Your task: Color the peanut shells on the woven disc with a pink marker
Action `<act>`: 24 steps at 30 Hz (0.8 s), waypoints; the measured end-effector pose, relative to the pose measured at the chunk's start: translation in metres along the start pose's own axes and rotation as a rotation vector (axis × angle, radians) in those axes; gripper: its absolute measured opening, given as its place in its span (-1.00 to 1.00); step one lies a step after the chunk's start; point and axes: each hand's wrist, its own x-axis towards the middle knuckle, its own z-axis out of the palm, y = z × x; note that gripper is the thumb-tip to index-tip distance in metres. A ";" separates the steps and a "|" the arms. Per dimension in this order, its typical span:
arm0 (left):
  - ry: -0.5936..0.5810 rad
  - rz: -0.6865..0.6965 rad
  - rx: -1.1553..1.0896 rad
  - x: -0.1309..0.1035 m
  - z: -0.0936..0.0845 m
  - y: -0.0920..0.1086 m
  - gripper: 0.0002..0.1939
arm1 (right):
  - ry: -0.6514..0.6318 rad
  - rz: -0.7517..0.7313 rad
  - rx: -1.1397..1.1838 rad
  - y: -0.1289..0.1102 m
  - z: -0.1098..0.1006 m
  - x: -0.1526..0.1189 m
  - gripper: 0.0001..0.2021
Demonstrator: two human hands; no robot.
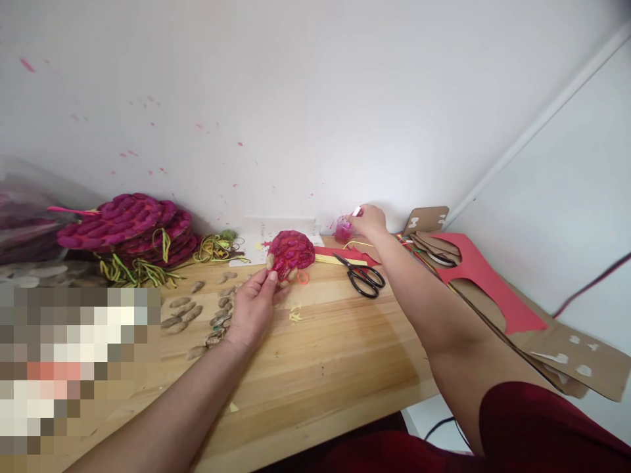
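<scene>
My left hand [254, 305] grips the near edge of a round disc [293, 251] covered with peanuts painted glossy magenta. A few peanuts along its near rim are bare tan. Farther back, near the wall, my right hand [371, 222] is closed on what looks like a white-handled paintbrush [357, 211]. Its lower end is hidden at a clear cup of pink paint [344, 228]. Loose unpainted peanuts [186, 314] lie left of my left hand. Black-handled scissors [365, 277] rest on the table between my two arms.
Stacked magenta peanut discs [131, 226] with yellow-green cords [142, 272] stand at the left. On the right lie cut red card [486, 276] and brown cardboard [582, 355]. Yellow scraps [296, 314] dot the wooden table [335, 368]. Pink splashes mark the white wall [276, 98] behind.
</scene>
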 end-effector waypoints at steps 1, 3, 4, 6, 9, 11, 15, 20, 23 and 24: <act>-0.001 -0.005 -0.006 0.000 0.000 0.000 -0.45 | -0.006 0.004 -0.009 0.000 0.001 0.001 -0.74; 0.008 -0.011 -0.022 0.000 0.001 0.000 -0.45 | -0.004 0.008 -0.019 0.000 0.000 0.002 -0.74; 0.013 -0.015 -0.033 -0.001 0.001 0.001 -0.44 | 0.002 0.009 -0.019 -0.001 -0.002 0.001 -0.75; 0.018 -0.029 -0.056 -0.002 0.002 0.002 -0.45 | 0.024 0.005 -0.011 -0.002 -0.007 0.000 -0.75; 0.023 -0.064 -0.086 -0.003 0.003 0.006 -0.45 | 0.049 -0.002 0.010 -0.003 -0.016 -0.005 -0.76; 0.031 -0.082 -0.109 -0.003 0.004 0.008 -0.45 | 0.058 -0.008 0.019 -0.004 -0.021 -0.009 -0.78; 0.042 -0.100 -0.157 -0.003 0.005 0.009 -0.49 | 0.210 -0.029 0.232 -0.002 -0.029 -0.029 -0.84; 0.043 -0.116 -0.184 -0.002 0.005 0.008 -0.52 | 0.186 -0.178 0.706 -0.011 -0.033 -0.098 -0.82; 0.057 -0.129 -0.189 -0.002 0.005 0.007 -0.53 | 0.033 -0.336 0.824 -0.027 -0.028 -0.151 -0.82; 0.052 -0.130 -0.188 -0.002 0.005 0.007 -0.54 | 0.018 -0.389 0.810 -0.033 -0.025 -0.166 -0.84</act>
